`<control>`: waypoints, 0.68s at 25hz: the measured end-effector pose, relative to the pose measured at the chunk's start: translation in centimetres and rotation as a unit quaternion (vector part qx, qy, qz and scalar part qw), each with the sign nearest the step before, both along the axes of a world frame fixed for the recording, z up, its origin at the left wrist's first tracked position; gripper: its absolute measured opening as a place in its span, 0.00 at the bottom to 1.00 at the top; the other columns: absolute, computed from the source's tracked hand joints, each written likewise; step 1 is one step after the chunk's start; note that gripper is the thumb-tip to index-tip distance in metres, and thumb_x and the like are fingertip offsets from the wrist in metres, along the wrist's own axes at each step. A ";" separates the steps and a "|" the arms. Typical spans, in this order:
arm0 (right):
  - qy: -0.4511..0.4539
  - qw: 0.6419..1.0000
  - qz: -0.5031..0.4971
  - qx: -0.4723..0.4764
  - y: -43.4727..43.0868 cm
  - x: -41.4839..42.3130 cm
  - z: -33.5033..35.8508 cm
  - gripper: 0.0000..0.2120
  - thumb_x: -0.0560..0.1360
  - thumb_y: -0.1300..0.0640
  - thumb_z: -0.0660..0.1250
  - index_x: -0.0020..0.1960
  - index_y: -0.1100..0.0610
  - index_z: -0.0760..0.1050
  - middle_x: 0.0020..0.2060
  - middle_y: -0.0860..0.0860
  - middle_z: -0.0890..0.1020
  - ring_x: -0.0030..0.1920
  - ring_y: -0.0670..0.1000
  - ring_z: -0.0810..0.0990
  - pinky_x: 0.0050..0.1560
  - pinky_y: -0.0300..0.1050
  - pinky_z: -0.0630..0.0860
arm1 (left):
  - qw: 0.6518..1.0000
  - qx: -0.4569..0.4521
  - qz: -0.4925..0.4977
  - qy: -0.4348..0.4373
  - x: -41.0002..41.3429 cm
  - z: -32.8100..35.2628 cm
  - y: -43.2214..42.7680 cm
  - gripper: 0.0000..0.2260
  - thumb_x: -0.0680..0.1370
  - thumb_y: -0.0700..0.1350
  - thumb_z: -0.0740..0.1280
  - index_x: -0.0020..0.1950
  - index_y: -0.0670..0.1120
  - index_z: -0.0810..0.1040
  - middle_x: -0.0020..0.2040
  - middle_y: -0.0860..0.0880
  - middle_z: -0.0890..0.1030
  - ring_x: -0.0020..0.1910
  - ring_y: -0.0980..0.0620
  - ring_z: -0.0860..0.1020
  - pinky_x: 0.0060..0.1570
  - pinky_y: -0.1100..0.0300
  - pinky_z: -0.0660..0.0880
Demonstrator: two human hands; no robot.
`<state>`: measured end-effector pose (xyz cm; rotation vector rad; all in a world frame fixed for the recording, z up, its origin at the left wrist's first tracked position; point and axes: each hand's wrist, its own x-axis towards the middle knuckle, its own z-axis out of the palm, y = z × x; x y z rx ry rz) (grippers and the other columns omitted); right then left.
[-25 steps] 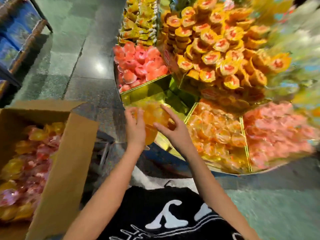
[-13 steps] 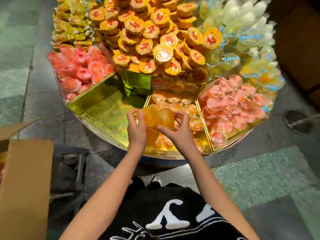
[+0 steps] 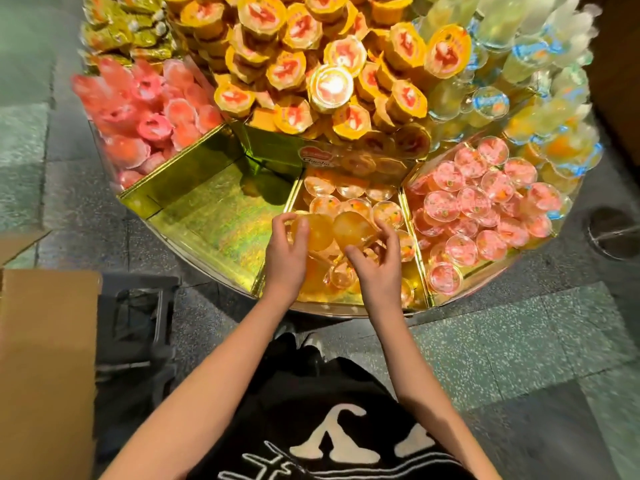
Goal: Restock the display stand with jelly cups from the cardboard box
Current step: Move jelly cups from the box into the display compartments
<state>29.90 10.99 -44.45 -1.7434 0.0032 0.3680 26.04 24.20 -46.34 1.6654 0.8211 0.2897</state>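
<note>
Cups (image 3: pixel 348 229) in L hand (image 3: pixel 285 259), R hand (image 3: pixel 378 270)

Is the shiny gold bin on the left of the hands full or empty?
Empty: the gold compartment shows only its bare shiny floor, with no cups inside.

Your left hand (image 3: pixel 285 258) and right hand (image 3: pixel 375 268) curl round a small bunch of orange jelly cups (image 3: pixel 332 230), fingers on either side. You hold it low over the middle front compartment of the round display stand (image 3: pixel 329 310). More orange loose cups (image 3: pixel 346 197) lie in that compartment beneath your hands. The gold compartment (image 3: pixel 207 216) just to its left holds nothing, and the one to its right is packed with pink cups (image 3: pixel 485 209). Yellow cups (image 3: pixel 311 81) are heaped on the tier above. The cardboard box (image 3: pixel 45 358) stands at your far left on the floor (image 3: pixel 519 341), with only its flap in view.
</note>
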 end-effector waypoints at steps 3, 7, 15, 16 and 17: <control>0.037 0.998 -0.003 -0.053 -0.3 1.2 -1.4 0.32 0.74 0.57 0.73 0.73 0.50 0.62 0.67 0.48 0.65 0.68 0.50 0.68 0.68 0.48 0.70 | 0.998 -0.019 0.045 0.025 0.1 -0.8 2.4 0.07 0.84 0.52 0.57 0.59 0.51 0.69 0.46 0.58 0.76 0.44 0.57 0.75 0.51 0.51 0.75; 0.034 0.955 0.147 -0.256 -0.7 1.8 -4.5 0.42 0.74 0.51 0.72 0.80 0.51 0.50 0.76 0.51 0.59 0.74 0.53 0.61 0.72 0.47 0.61 | 0.994 -0.043 0.094 0.029 -0.8 -2.1 5.9 0.10 0.82 0.56 0.57 0.59 0.52 0.70 0.52 0.54 0.77 0.54 0.47 0.76 0.58 0.43 0.75; -0.079 0.861 0.358 -0.353 1.0 0.4 -11.3 0.43 0.75 0.51 0.68 0.80 0.57 0.46 0.77 0.56 0.59 0.77 0.58 0.54 0.76 0.57 0.54 | 0.995 -0.050 0.075 0.040 -1.7 -2.8 6.7 0.07 0.84 0.47 0.58 0.59 0.47 0.71 0.50 0.59 0.73 0.49 0.66 0.71 0.42 0.78 0.67; -0.106 0.844 0.375 -0.368 1.2 0.7 -11.7 0.43 0.75 0.50 0.68 0.80 0.58 0.47 0.77 0.55 0.59 0.76 0.58 0.55 0.75 0.57 0.54 | 0.995 -0.056 0.071 0.045 -1.8 -2.8 6.7 0.07 0.84 0.47 0.58 0.59 0.48 0.71 0.51 0.59 0.73 0.49 0.66 0.71 0.41 0.79 0.66; -0.125 0.829 0.389 -0.381 1.6 1.0 -11.9 0.42 0.75 0.49 0.68 0.80 0.58 0.48 0.76 0.55 0.61 0.75 0.58 0.56 0.74 0.57 0.54 | 0.995 -0.061 0.069 0.048 -1.8 -2.8 6.7 0.07 0.84 0.47 0.58 0.59 0.48 0.71 0.51 0.59 0.73 0.48 0.66 0.71 0.39 0.80 0.66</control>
